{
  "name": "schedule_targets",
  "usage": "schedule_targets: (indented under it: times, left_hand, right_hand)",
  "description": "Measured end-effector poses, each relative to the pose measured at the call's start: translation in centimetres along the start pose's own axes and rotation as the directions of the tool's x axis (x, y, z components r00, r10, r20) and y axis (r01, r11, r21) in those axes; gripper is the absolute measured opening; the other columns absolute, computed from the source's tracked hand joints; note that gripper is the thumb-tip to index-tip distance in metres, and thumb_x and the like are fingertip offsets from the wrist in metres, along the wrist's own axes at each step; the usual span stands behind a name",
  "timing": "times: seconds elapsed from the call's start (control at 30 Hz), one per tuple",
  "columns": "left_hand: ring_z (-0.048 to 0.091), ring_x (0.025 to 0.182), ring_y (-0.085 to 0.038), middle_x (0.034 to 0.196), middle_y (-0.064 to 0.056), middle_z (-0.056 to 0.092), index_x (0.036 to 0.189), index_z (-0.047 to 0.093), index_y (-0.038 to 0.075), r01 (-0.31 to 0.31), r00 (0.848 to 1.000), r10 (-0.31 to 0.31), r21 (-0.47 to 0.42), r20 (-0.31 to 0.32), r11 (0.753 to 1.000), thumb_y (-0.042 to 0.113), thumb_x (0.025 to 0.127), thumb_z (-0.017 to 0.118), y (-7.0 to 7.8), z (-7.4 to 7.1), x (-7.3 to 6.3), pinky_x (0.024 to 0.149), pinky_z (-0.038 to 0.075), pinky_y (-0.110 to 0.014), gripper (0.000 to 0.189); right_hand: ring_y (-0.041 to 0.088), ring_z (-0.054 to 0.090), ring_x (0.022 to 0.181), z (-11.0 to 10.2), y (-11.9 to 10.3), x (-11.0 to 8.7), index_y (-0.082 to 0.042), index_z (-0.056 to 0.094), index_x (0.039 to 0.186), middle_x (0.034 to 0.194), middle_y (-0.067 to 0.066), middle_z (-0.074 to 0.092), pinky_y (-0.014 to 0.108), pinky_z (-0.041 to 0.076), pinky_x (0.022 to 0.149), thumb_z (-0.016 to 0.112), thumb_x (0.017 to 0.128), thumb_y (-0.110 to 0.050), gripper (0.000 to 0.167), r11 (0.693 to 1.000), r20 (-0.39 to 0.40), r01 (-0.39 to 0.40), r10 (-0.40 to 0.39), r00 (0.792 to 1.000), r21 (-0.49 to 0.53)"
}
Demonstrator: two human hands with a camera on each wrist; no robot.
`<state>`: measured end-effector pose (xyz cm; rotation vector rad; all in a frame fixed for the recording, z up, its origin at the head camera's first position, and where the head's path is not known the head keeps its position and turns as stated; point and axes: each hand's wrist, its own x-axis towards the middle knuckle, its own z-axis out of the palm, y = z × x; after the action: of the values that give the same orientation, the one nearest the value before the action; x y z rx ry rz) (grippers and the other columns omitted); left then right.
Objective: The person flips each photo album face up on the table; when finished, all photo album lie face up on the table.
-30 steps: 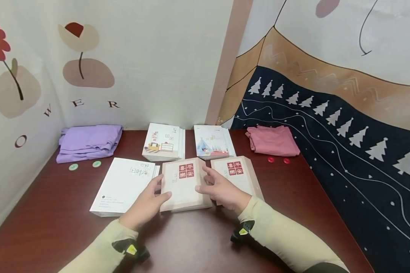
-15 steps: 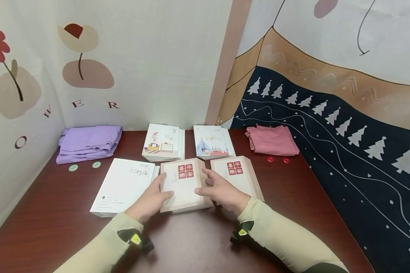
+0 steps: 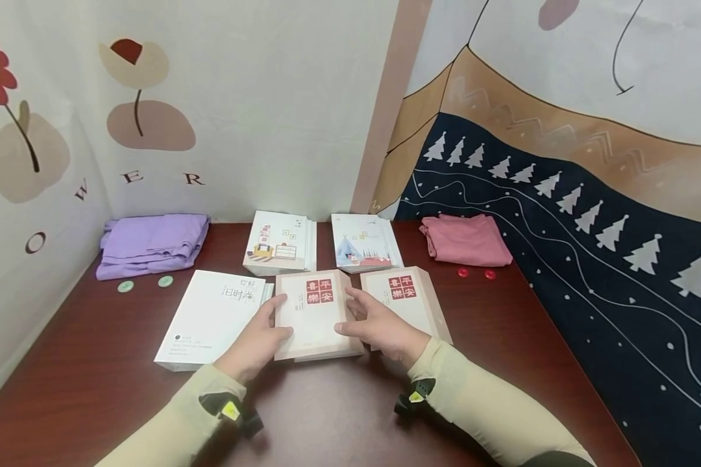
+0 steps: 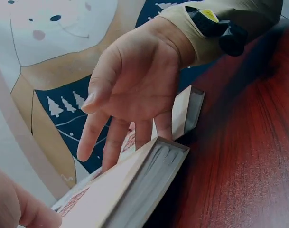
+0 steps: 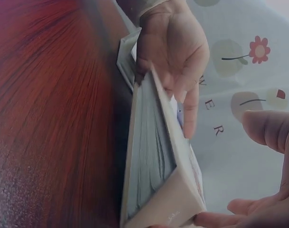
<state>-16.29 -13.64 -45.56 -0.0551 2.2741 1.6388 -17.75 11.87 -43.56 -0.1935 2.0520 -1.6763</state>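
A thick beige-and-white book [image 3: 312, 324] with red characters on its cover lies at the table's middle, spine to the right, page ends facing the near side. My left hand [image 3: 257, 344] holds its left side, thumb over the cover and fingers along the edge. At the spine, my right hand [image 3: 382, 327] touches with nearly straight fingers; its thumb [image 4: 97, 92] stands apart from the cover in the left wrist view. A matching book [image 3: 409, 318] lies just right of it, partly behind my right hand. A larger white book [image 3: 201, 324] lies at the left.
Two white illustrated books, one with a sofa picture [image 3: 277, 243] and one with a tent picture [image 3: 362, 240], lie behind. A folded purple cloth [image 3: 152, 243] with green buttons [image 3: 125, 286] is back left. A folded pink cloth [image 3: 467, 240] with red buttons [image 3: 463, 273] is back right.
My left hand has shifted slightly forward and to the right along the book's left side. The right hand has hardly moved, and the other things stay in place.
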Motion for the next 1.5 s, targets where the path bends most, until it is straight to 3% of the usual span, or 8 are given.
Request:
schedule_targets:
  times: [0.13, 0.33, 0.57, 0.73, 0.93, 1.03, 1.23, 1.5]
  left_hand:
    - [0.014, 0.162, -0.039, 0.175, -0.024, 0.011, 0.168, 0.019, 0.007, -0.057, 0.998, 0.057, -0.008, 0.006, 0.998, -0.002, 0.097, 0.052, 0.5, -0.2, -0.5, 0.13, 0.012, -0.058, 0.079]
    - [0.061, 0.128, -0.038, 0.15, -0.035, 0.048, 0.17, 0.007, 0.014, -0.212, 0.975, 0.219, -0.137, 0.033, 0.968, -0.005, 0.094, 0.054, 2.2, -0.7, -1.9, 0.1, 0.056, -0.037, 0.092]
    - [0.055, 0.135, -0.049, 0.149, -0.033, 0.053, 0.171, 0.001, 0.017, -0.41, 0.89, 0.44, -0.211, 0.12, 0.887, 0.003, 0.105, 0.055, 2.5, -0.9, -2.3, 0.106, 0.052, -0.031, 0.087]
    - [0.048, 0.143, -0.05, 0.157, -0.027, 0.049, 0.171, 0.005, 0.02, -0.422, 0.86, 0.443, -0.135, 0.252, 0.897, 0.013, 0.108, 0.056, 1.9, -0.1, -2.0, 0.115, 0.046, -0.048, 0.082]
    - [0.052, 0.14, -0.048, 0.157, -0.03, 0.048, 0.17, 0.008, 0.009, -0.393, 0.871, 0.378, -0.016, 0.315, 0.919, 0.014, 0.107, 0.058, 1.0, 0.1, -1.7, 0.113, 0.047, -0.045, 0.08]
    - [0.044, 0.146, -0.051, 0.16, -0.032, 0.042, 0.17, 0.01, 0.009, -0.362, 0.907, 0.338, 0.054, 0.251, 0.931, 0.016, 0.106, 0.059, 0.7, -0.1, -1.5, 0.119, 0.039, -0.057, 0.08]
    - [0.03, 0.152, -0.052, 0.168, -0.036, 0.019, 0.169, 0.014, 0.007, -0.215, 0.973, 0.203, 0.105, 0.108, 0.971, 0.019, 0.106, 0.06, 0.3, -0.7, -1.1, 0.123, 0.031, -0.06, 0.079]
    - [0.028, 0.152, -0.055, 0.169, -0.037, 0.016, 0.169, 0.012, 0.006, -0.193, 0.98, 0.185, 0.106, 0.073, 0.976, 0.017, 0.107, 0.058, 0.6, -1.6, -0.7, 0.123, 0.03, -0.06, 0.078]
  right_hand:
    - [0.04, 0.034, 0.155, 0.2, -0.2, -0.3, -0.014, 0.025, 0.168, 0.168, 0.02, 0.036, 0.063, 0.039, 0.118, 0.075, 0.096, -0.017, 0.089, 1.0, 0.019, 0.023, -0.023, 1.0, 0.011]
    - [0.037, 0.038, 0.154, 0.5, -0.2, -0.6, -0.014, 0.027, 0.168, 0.167, 0.018, 0.039, 0.054, 0.032, 0.125, 0.073, 0.097, -0.014, 0.084, 0.992, 0.046, 0.112, -0.109, 0.993, -0.058]
    - [0.039, 0.041, 0.152, 0.8, -0.7, -1.0, -0.019, 0.016, 0.17, 0.169, 0.023, 0.032, 0.058, 0.038, 0.12, 0.057, 0.109, -0.023, 0.073, 0.989, 0.093, 0.126, -0.133, 0.987, 0.079]
    - [0.041, 0.051, 0.142, 1.2, -0.8, -1.3, -0.023, 0.002, 0.171, 0.166, 0.028, 0.033, 0.053, 0.05, 0.111, 0.054, 0.109, -0.02, 0.081, 0.968, 0.027, 0.159, -0.168, 0.985, 0.193]
    - [0.032, 0.053, 0.132, 1.5, -0.3, -1.0, -0.029, 0.007, 0.171, 0.167, 0.021, 0.031, 0.045, 0.047, 0.111, 0.072, 0.087, -0.002, 0.11, 0.989, -0.152, 0.126, -0.137, 0.979, -0.083]
    - [0.033, 0.042, 0.141, 1.5, -0.1, -0.9, -0.027, 0.01, 0.171, 0.171, 0.018, 0.026, 0.051, 0.033, 0.121, 0.072, 0.083, 0.002, 0.112, 0.977, -0.21, 0.095, -0.136, 0.968, -0.191]
    - [0.035, 0.024, 0.159, 1.4, -0.2, -0.6, -0.017, 0.014, 0.17, 0.174, 0.019, 0.02, 0.057, 0.021, 0.128, 0.073, 0.084, 0.002, 0.107, 0.975, -0.265, 0.089, -0.142, 0.954, -0.203]
    - [0.046, 0.027, 0.157, 1.0, 0.6, 0.6, -0.017, 0.015, 0.17, 0.173, 0.027, 0.017, 0.058, 0.032, 0.124, 0.078, 0.089, -0.012, 0.103, 0.994, -0.19, 0.075, -0.089, 0.978, -0.079]
